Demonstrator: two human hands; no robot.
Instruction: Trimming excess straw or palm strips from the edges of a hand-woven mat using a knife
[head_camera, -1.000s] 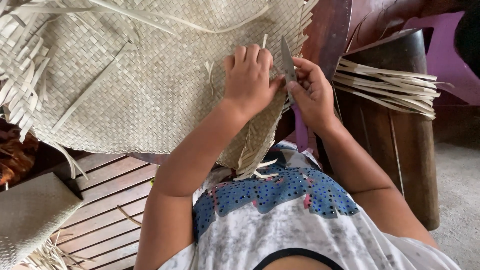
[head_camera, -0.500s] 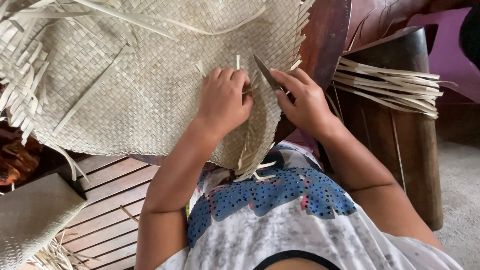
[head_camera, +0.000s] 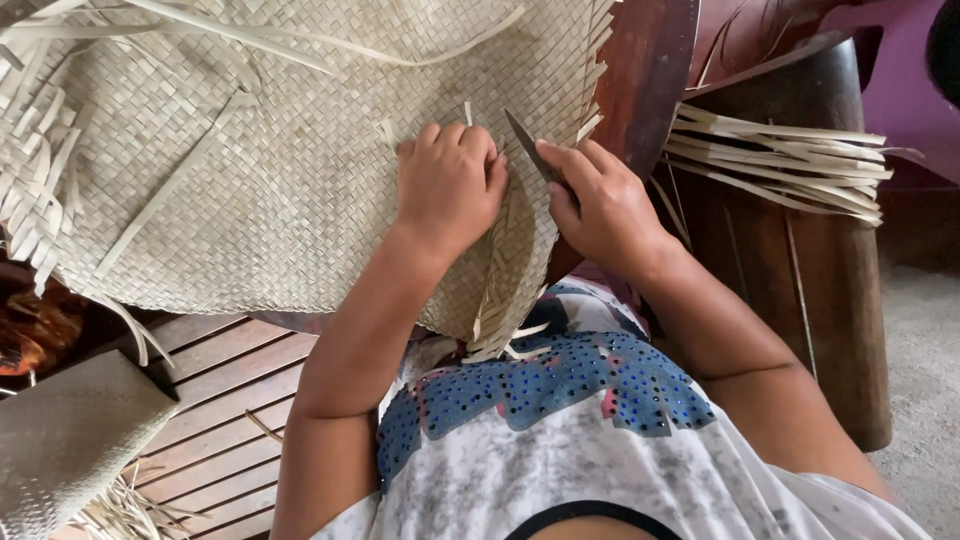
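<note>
Left hand (head_camera: 450, 185) pinches woven mat (head_camera: 270, 170); right hand (head_camera: 600, 205) grips knife (head_camera: 528, 143)

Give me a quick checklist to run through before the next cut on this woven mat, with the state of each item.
1. Right hand grips the knife: ok.
2. Left hand presses the woven mat flat beside the blade: ok.
3. Left fingers clear of the blade tip: not ok, they sit very close.
4. Blade edge direction: cannot tell.
5. Strip to cut pinned under the blade: cannot tell, hidden by the hands.
6. Loose strip bundle clear of the work: ok.
</note>
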